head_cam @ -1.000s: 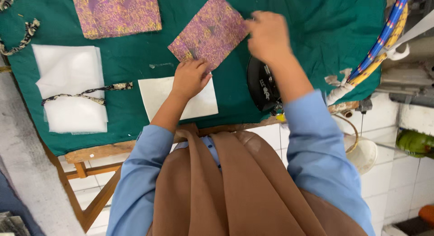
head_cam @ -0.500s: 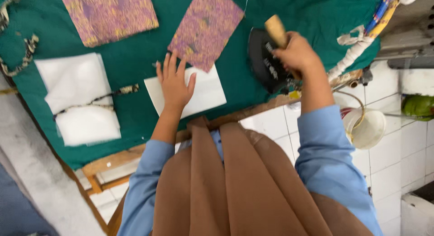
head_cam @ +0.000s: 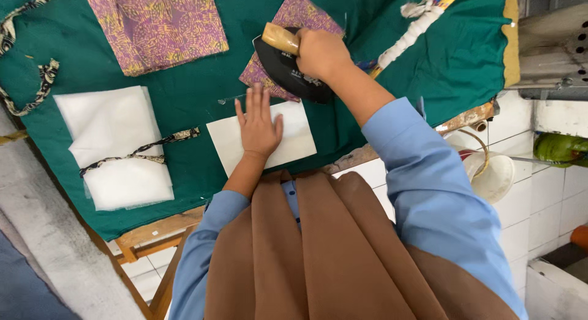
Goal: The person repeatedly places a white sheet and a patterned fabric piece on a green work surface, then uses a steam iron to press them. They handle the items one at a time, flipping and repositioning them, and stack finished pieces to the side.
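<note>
Head view: the right hand (head_cam: 321, 53) is clenched around the wooden handle of a black iron (head_cam: 288, 72), upper centre of the frame, resting on a purple patterned fabric piece (head_cam: 300, 14). The left hand (head_cam: 258, 125) lies flat, fingers spread, on a white sheet (head_cam: 294, 142) at frame centre. Both sit on the green-covered worktop (head_cam: 184, 93). A second patterned piece (head_cam: 156, 26) lies upper left.

Green-covered table (head_cam: 184, 99) with patterned fabric pieces (head_cam: 159, 26), white sheets (head_cam: 116, 145), iron (head_cam: 288, 72).

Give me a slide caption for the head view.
Right hand holds a black iron over patterned cloth; left hand lies flat on a white sheet.
</note>
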